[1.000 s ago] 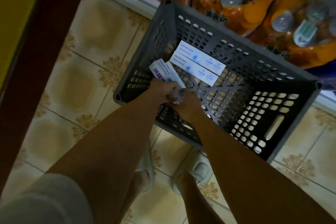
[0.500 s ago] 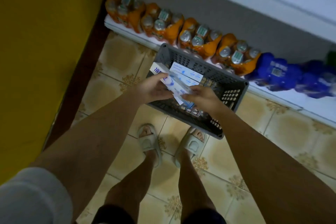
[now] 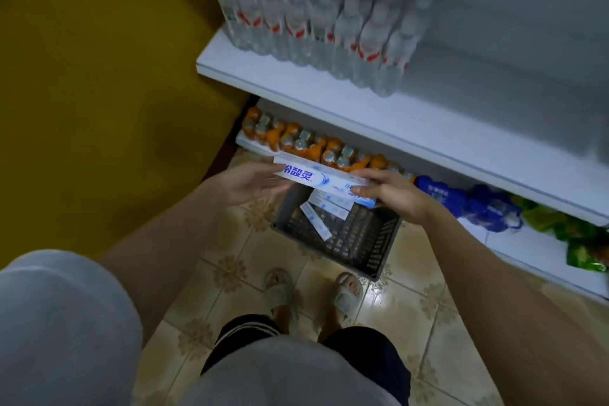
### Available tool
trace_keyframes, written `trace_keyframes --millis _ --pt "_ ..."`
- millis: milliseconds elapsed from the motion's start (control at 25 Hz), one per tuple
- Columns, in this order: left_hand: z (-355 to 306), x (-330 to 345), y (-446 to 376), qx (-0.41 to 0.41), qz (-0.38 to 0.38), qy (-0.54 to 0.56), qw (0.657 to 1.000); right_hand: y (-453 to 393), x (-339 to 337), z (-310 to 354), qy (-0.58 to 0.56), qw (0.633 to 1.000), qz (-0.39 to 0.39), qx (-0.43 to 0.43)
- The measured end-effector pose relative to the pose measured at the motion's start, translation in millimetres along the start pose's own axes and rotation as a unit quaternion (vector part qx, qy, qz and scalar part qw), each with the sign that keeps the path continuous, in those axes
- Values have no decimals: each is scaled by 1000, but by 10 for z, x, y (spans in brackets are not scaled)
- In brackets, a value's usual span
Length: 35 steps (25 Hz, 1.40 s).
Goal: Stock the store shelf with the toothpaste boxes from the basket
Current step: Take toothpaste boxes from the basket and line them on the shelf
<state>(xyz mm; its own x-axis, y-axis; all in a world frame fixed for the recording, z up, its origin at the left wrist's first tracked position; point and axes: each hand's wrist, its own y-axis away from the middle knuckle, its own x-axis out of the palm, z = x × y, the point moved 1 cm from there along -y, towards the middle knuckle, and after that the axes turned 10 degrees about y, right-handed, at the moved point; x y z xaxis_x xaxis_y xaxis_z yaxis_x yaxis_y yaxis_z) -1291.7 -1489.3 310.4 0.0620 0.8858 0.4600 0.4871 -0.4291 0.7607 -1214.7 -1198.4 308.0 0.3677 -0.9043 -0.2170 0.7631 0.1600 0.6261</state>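
Note:
I hold a small stack of white-and-blue toothpaste boxes (image 3: 316, 175) level above the basket, below the front edge of the white store shelf (image 3: 379, 115). My left hand (image 3: 250, 184) holds the stack's left end between thumb and fingers. My right hand (image 3: 392, 194) grips the right end from above. The grey plastic basket (image 3: 369, 247) stands on the tiled floor under my hands, against the lowest shelf. Loose toothpaste boxes (image 3: 318, 222) lie at its far left end, partly hidden by the held stack.
Several clear water bottles (image 3: 316, 20) fill the left part of the store shelf; its right part is bare. The lowest shelf holds orange drink bottles (image 3: 296, 138), blue packs (image 3: 478, 204) and green packs (image 3: 580, 241). A yellow wall (image 3: 99, 92) is on the left. My sandalled feet (image 3: 313, 297) stand just behind the basket.
Both hands have lifted the toothpaste boxes out of the basket. The view has risen from deep in the basket, and the water-bottle shelf has come into sight.

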Motion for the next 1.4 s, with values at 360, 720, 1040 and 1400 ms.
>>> trace_keyframes --millis 360,720,1040,1400 --pt "-655 496 699 97 32 -47 994 679 -488 963 8 992 -54 -112" --pt "-1412 1072 1172 211 104 -44 971 1303 -651 1664 -23 956 -230 -183" --pt "-2412 1567 2213 311 192 -106 925 2109 -635 2856 -34 899 -339 -275" --pt "-3192 2293 3386 458 256 -112 844 2956 -709 4094 31 786 -502 -359"
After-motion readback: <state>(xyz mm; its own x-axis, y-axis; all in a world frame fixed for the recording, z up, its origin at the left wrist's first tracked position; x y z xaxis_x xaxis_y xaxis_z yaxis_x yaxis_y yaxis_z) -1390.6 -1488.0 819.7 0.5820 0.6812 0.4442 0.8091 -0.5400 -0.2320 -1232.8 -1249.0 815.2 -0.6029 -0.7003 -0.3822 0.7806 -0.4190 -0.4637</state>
